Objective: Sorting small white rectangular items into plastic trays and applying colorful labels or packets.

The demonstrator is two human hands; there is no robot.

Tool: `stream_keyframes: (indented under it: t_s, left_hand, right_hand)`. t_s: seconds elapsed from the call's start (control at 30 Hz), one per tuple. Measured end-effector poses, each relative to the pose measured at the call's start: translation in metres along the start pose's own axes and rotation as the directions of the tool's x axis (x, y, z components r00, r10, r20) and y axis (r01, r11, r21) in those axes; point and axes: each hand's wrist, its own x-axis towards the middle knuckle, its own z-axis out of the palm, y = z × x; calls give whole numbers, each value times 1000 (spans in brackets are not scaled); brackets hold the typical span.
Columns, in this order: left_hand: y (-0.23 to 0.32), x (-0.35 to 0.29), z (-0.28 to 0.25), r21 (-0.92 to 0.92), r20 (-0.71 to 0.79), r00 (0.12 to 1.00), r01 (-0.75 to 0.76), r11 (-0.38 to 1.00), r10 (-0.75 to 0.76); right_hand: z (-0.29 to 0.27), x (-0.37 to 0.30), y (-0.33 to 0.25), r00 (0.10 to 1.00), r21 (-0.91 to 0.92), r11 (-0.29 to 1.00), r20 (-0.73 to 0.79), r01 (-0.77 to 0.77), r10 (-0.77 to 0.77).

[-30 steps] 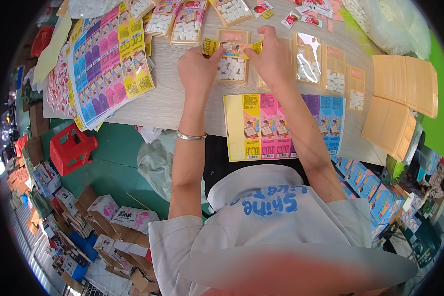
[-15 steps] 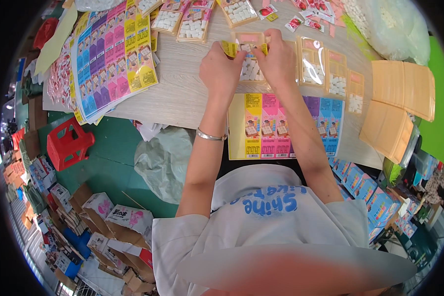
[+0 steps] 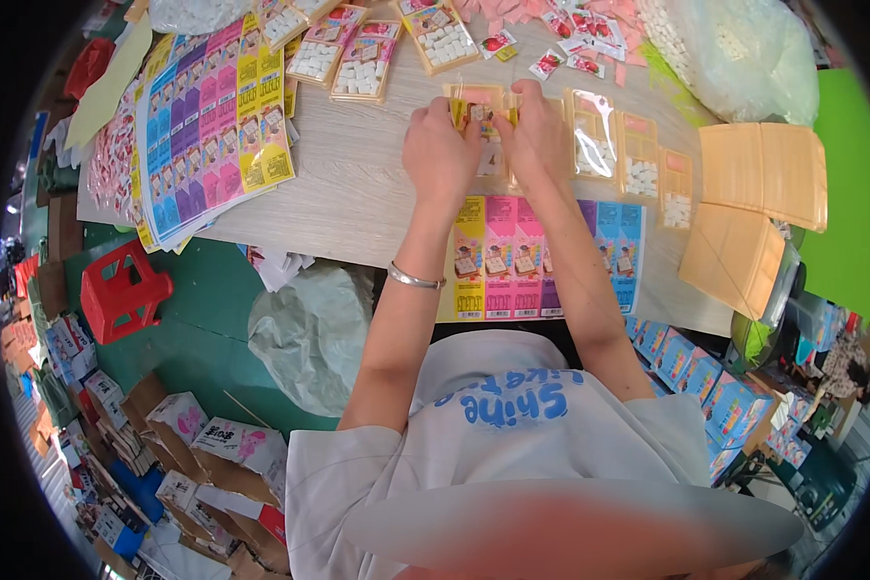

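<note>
I see both hands meeting near the upper middle of the frame, over the pale wooden desk (image 3: 358, 193). The left hand (image 3: 442, 155) and the right hand (image 3: 538, 140) are each closed in a pinch on the same small packet (image 3: 483, 116), a clear, flat plastic pouch with a yellow and pink card and small white pieces inside; it lies on or just above the desk between the thumbs

I judge the packet light and thin, the film slippery and quick to crease, with loose pieces that could slide about if it tilts. The stiffer card edge at the top looks like the safest place to pinch, one hand at each upper corner, much as the fingers sit now

Just right of the hands a row of filled packets (image 3: 638, 164) lies side by side. Below the hands, at the near edge of the desk, sits a striped sheet of printed cards (image 3: 541, 256) in yellow, pink, purple and blue. A bigger stack of such sheets (image 3: 208, 126) lies at the upper left, and tan cardboard pieces (image 3: 759, 174) at the right. A silver bangle (image 3: 414, 278) circles the left wrist, and a red stool (image 3: 121, 290) stands on the green floor at the left
</note>
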Motion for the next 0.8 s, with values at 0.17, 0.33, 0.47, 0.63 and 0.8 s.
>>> stream_keyframes:
  t_s: [0.17,0.33,0.47,0.63,0.8]
  left_hand:
    - [11,-11,5,34,-18,996,92,995,-92]
    - [-2,4,4,-184,138,958,276,943,-253]
    - [-5,1,12,-185,170,955,275,943,-245]
    - [-24,-5,-4,-622,254,952,296,724,-171]
    - [-22,-36,-69,-834,540,839,544,93,-61]
  right_hand:
    - [-5,1,1,1000,-26,1000,3,-12,12]
    - [-1,-1,5,1000,-6,1000,-18,17,-17]
    - [-5,-2,9,999,-5,999,-41,35,-35]
    - [-32,-8,14,999,436,900,53,-34,12]
    - [-65,-29,16,963,879,443,247,-174,-111]
